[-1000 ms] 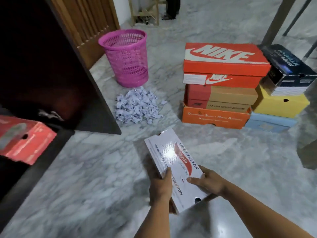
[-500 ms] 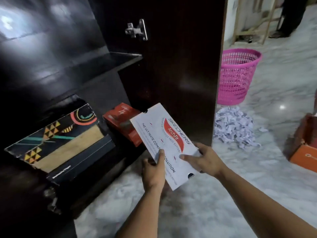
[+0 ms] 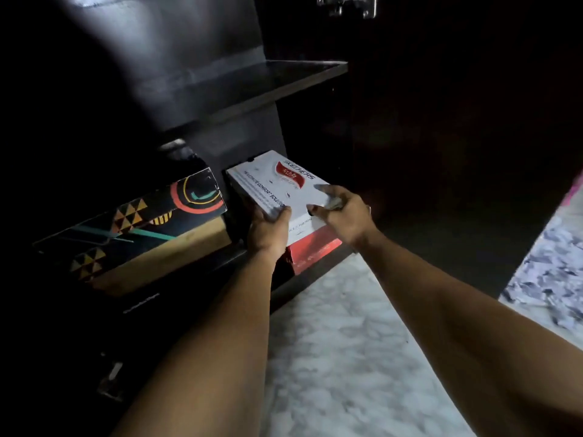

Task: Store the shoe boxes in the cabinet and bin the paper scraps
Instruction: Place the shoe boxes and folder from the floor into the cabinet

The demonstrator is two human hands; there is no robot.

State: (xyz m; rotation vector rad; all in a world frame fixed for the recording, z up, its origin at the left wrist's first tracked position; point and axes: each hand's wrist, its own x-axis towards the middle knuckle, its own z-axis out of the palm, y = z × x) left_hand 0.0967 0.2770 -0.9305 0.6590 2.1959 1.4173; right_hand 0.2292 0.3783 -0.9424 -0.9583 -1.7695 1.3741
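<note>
Since half a second ago you have carried the white shoe box from in front of the cabinet into its lower compartment, atop the red box, just beside the patterned black box. Your left hand and right hand both grip its near end. Paper scraps lie on the floor at right.

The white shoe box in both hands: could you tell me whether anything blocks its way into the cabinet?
Nothing visible blocks it. The white shoe box, held by the left hand and right hand, already sits on the red box in the cabinet's lower compartment, beside the patterned black box. The dark space behind cannot be judged.
</note>
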